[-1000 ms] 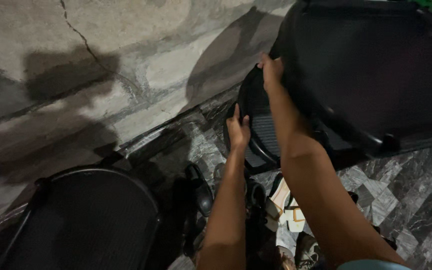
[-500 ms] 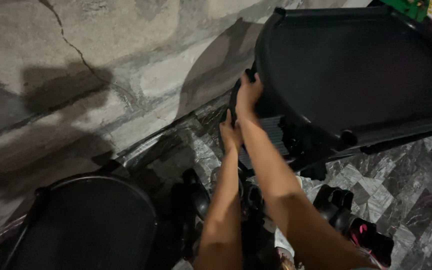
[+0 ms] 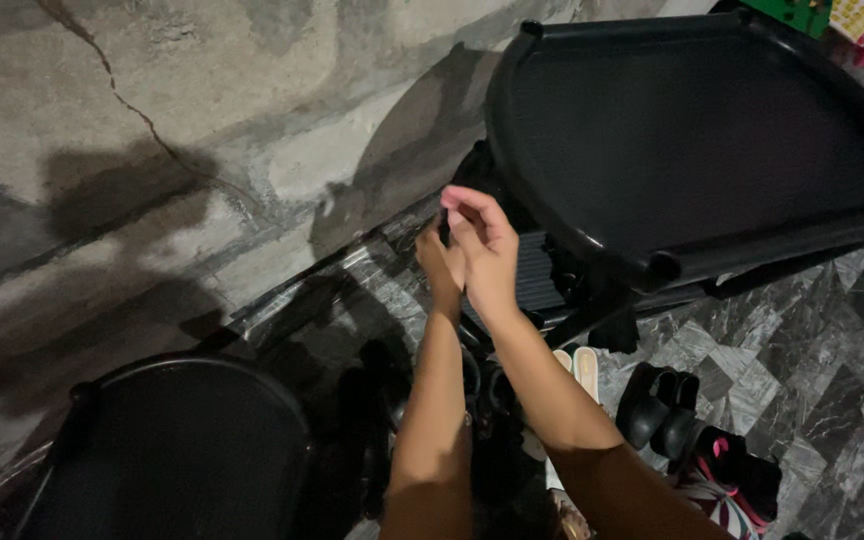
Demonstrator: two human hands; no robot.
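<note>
My right hand and my left hand are pressed close together in the air, just in front of a black plastic rack. The right hand lies over the left, with its fingers curled and its fingertips pinched. Most of the left hand is hidden behind it, and I cannot tell whether either hand holds anything. Right behind them is the rack's lower slatted shelf. Its wide top shelf, a black tray with a raised rim, sits above and to the right.
A second black rounded shelf lies at the lower left against the cracked concrete wall. On the grey patterned floor tiles under my arms lie black shoes, pale sandals and a pink-and-black shoe.
Both hands have come off the lower shelf's rim and drawn together in front of it. The view has shifted, so the top shelf now sits higher and further right.
</note>
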